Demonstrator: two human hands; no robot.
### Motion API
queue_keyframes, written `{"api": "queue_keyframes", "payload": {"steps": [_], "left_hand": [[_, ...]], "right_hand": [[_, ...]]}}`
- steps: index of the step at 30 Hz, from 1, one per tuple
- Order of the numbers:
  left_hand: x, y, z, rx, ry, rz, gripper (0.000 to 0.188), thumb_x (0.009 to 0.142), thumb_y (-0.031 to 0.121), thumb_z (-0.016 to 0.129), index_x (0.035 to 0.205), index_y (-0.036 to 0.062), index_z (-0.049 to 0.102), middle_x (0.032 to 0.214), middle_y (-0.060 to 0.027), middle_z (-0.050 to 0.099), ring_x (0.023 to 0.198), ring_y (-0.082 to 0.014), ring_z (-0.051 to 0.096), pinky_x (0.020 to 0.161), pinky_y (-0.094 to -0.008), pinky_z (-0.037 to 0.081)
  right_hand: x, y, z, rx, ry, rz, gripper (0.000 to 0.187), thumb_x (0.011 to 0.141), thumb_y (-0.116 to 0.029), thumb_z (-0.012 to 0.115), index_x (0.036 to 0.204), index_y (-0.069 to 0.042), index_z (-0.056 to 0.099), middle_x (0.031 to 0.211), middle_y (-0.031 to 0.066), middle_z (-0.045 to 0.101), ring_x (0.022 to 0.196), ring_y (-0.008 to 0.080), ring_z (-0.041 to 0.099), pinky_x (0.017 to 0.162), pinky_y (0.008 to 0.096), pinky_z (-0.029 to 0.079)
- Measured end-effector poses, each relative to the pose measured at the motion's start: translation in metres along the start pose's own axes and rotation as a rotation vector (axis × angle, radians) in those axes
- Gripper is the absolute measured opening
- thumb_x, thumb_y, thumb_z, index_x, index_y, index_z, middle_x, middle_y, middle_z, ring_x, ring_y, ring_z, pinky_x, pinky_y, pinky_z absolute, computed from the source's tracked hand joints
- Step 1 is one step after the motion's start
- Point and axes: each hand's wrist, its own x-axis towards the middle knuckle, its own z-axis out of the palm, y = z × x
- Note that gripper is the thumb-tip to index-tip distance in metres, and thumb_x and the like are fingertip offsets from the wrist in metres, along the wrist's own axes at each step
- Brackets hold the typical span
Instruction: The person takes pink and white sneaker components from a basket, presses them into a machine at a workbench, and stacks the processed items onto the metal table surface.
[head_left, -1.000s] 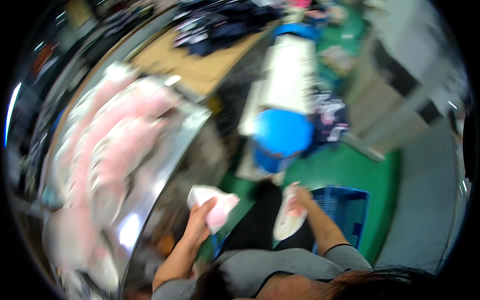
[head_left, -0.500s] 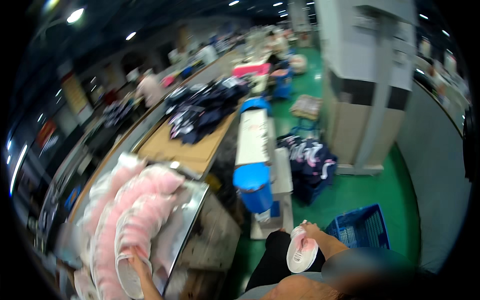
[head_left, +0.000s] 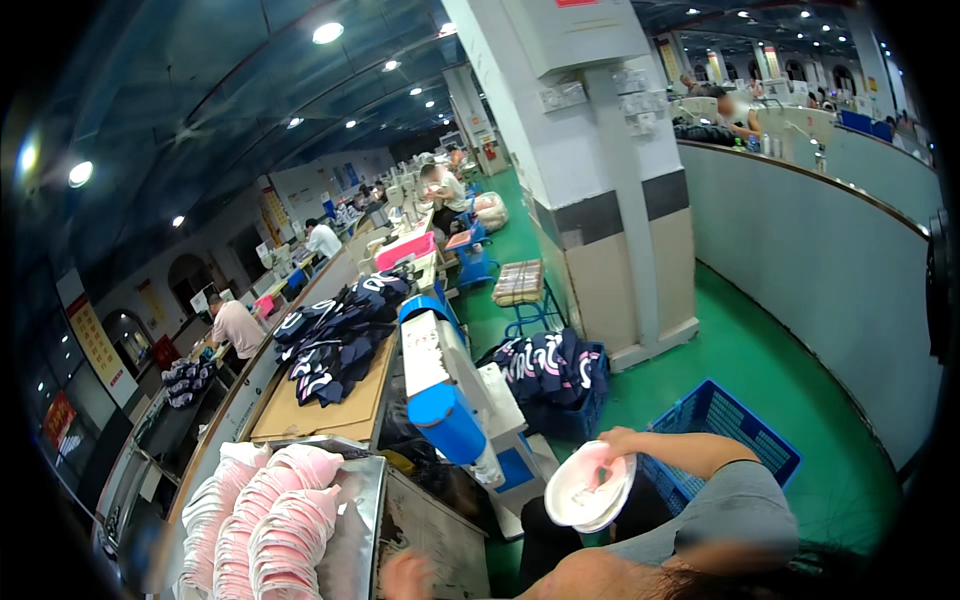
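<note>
My right hand [head_left: 620, 442] is closed on the edge of a pink-and-white shoe upper [head_left: 578, 490], holding it above my lap with its opening facing up. My left hand [head_left: 408, 576] is smeared by motion beside the metal-topped table [head_left: 350, 530], to the right of the stacks; its fingers cannot be read. Nested rows of similar pink-and-white shoe uppers [head_left: 290, 530] lie along that table on the left.
Ahead stands a blue-and-white machine [head_left: 440, 400]. A blue plastic basket [head_left: 770, 450] is on the green floor at right, near a crate of dark pieces [head_left: 545, 370]. More dark pieces [head_left: 340, 330] lie on cardboard. A pillar [head_left: 600, 230] and a partition [head_left: 790, 270] rise beyond.
My left hand has come away from the rows of shoe uppers, moving right. My view has turned right and sharpened. The right hand still holds a shoe upper, now turned more sideways.
</note>
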Motion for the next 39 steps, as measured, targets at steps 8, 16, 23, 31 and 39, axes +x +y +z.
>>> {"api": "queue_keyframes", "payload": {"steps": [8, 16, 23, 31, 39], "left_hand": [[0.046, -0.068, 0.196, -0.149, -0.46, -0.696, 0.076, 0.093, 0.054, 0.038, 0.129, -0.0124, 0.032, 0.124, -0.0291, 0.046, 0.119, -0.0377, 0.045, 0.106, -0.0474, 0.032], [0.096, -0.117, 0.248, 0.047, -0.533, -0.68, 0.056, 0.093, 0.052, 0.038, 0.124, 0.0083, 0.051, 0.116, -0.0141, 0.06, 0.111, -0.0331, 0.055, 0.1, -0.0483, 0.038], [0.066, -0.098, 0.261, 0.154, -0.439, -0.495, 0.05, 0.093, 0.047, 0.041, 0.123, 0.0087, 0.053, 0.119, -0.0111, 0.06, 0.111, -0.0307, 0.055, 0.099, -0.0472, 0.039], [0.008, -0.062, 0.237, 0.105, -0.374, -0.225, 0.047, 0.093, 0.045, 0.042, 0.12, 0.0082, 0.054, 0.114, -0.0096, 0.061, 0.106, -0.0276, 0.056, 0.094, -0.0442, 0.041], [-0.03, -0.046, 0.201, 0.024, -0.298, -0.027, 0.045, 0.094, 0.043, 0.042, 0.118, 0.0077, 0.056, 0.11, -0.0081, 0.062, 0.101, -0.0245, 0.057, 0.09, -0.0411, 0.043]], "right_hand": [[-0.019, -0.049, 0.058, -0.319, -0.569, -0.125, 0.068, 0.066, -0.047, 0.071, 0.124, -0.014, 0.059, 0.129, 0.0147, 0.053, 0.111, 0.0292, 0.056, 0.09, 0.0446, 0.046], [-0.051, 0.024, 0.066, 0.402, -0.216, 0.147, 0.065, 0.076, -0.056, 0.058, 0.127, -0.016, 0.056, 0.141, 0.0179, 0.039, 0.122, 0.0372, 0.045, 0.1, 0.052, 0.036], [-0.048, 0.032, 0.108, 0.744, 0.18, 0.229, 0.084, 0.079, -0.054, 0.054, 0.136, 0.005, 0.036, 0.134, 0.0303, 0.041, 0.128, 0.035, 0.041, 0.104, 0.0419, 0.035], [-0.105, 0.008, 0.043, 1.41, 0.262, -0.249, 0.057, 0.082, -0.053, 0.064, 0.1, -0.003, 0.045, 0.081, 0.0019, 0.045, 0.069, 0.0086, 0.043, 0.053, 0.0256, 0.036], [-0.143, -0.063, 0.059, 1.457, 0.266, -0.307, 0.045, 0.084, -0.043, 0.066, 0.102, -0.008, 0.045, 0.088, 0.0023, 0.048, 0.076, 0.0098, 0.044, 0.06, 0.0241, 0.038]]}}
